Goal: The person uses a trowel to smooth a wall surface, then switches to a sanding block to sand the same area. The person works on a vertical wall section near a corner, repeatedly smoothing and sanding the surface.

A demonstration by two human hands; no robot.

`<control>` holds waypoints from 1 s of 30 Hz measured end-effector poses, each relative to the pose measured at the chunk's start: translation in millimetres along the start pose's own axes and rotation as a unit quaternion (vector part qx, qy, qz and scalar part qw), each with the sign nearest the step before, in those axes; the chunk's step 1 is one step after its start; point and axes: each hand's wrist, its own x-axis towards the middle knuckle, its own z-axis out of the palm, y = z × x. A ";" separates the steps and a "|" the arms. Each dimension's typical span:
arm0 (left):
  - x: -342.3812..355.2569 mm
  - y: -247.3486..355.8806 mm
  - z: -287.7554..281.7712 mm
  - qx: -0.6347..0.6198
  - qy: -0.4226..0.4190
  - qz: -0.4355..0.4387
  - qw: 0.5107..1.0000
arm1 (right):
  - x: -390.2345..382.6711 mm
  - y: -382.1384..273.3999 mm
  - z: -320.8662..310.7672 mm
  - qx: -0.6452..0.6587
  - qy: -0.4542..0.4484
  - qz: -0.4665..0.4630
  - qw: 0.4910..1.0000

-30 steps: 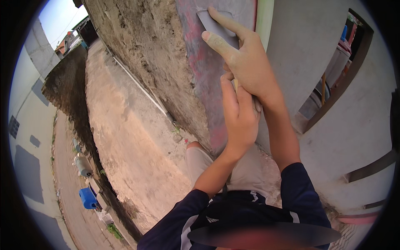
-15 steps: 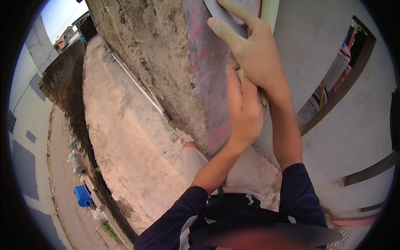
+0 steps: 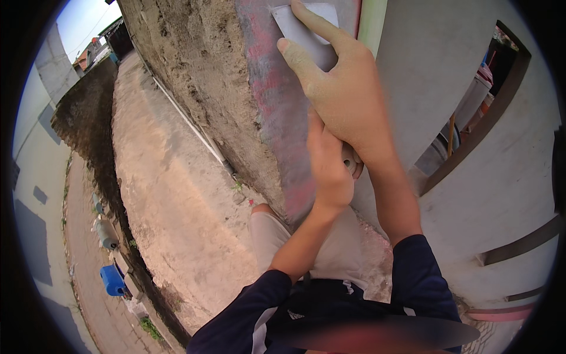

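A wide pale-bladed scraper (image 3: pixel 318 50), which looks like a putty knife, lies against the grey and pink-streaked wall strip (image 3: pixel 268 88). My dusty right hand (image 3: pixel 351 97) reaches over it, thumb and forefinger stretched onto the blade and the palm covering its middle. Below, my left hand (image 3: pixel 331 171) is closed under the right palm. Beside its fingers shows a pale rounded end with a hole (image 3: pixel 348 159), seemingly the scraper's handle. The handle between the hands is hidden.
Rough brown wall (image 3: pixel 194 59) adjoins the strip on the left, with a white pipe (image 3: pixel 188 121) along its foot. To the right is a smooth grey wall (image 3: pixel 413 71) with a curved-looking opening (image 3: pixel 471 112). Further left, a blue container (image 3: pixel 113 280) stands beyond a low wall.
Both hands have shifted slightly left and down in the picture, with the scraper; more of its blade shows. The left hand's knuckles have turned, and the round handle end has come into sight.
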 end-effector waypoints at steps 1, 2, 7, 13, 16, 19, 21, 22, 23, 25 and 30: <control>6.4 2.5 -2.2 0.015 0.003 0.018 1.000 | 3.4 1.2 1.9 0.009 -0.007 0.009 1.000; 8.6 6.0 -4.4 0.040 0.009 0.024 0.999 | 4.5 2.1 3.9 0.015 0.018 -0.015 1.000; 2.8 17.5 -5.0 0.086 -0.006 0.010 0.996 | 4.3 3.9 9.6 0.090 0.001 0.025 0.996; 10.2 25.6 14.5 0.084 0.009 0.019 0.996 | 22.4 -19.6 -10.4 0.141 -0.029 -0.006 0.990; 9.7 29.9 22.5 0.079 0.025 0.012 0.997 | 27.7 -26.0 -19.1 0.115 -0.101 0.054 0.987; 3.4 34.8 25.4 0.060 0.014 0.006 0.998 | 24.7 -35.3 -14.7 0.054 -0.031 0.000 0.998; 4.0 36.0 24.7 0.052 -0.002 0.011 0.999 | 21.6 -35.6 -12.9 0.086 -0.046 0.019 0.995; 5.3 35.9 24.5 0.052 -0.011 0.016 0.998 | 20.5 -37.0 -14.3 0.101 -0.055 0.026 0.993; 6.4 35.7 24.1 0.067 -0.005 0.014 0.998 | 19.2 -34.8 -14.8 0.075 -0.052 0.008 0.996; 8.4 35.2 25.0 0.055 0.009 0.011 0.998 | 17.7 -33.8 -16.9 0.052 -0.049 -0.003 0.997; -2.9 41.2 28.7 0.058 0.035 0.015 0.998 | 17.5 -32.0 -2.9 0.068 -0.015 -0.029 0.997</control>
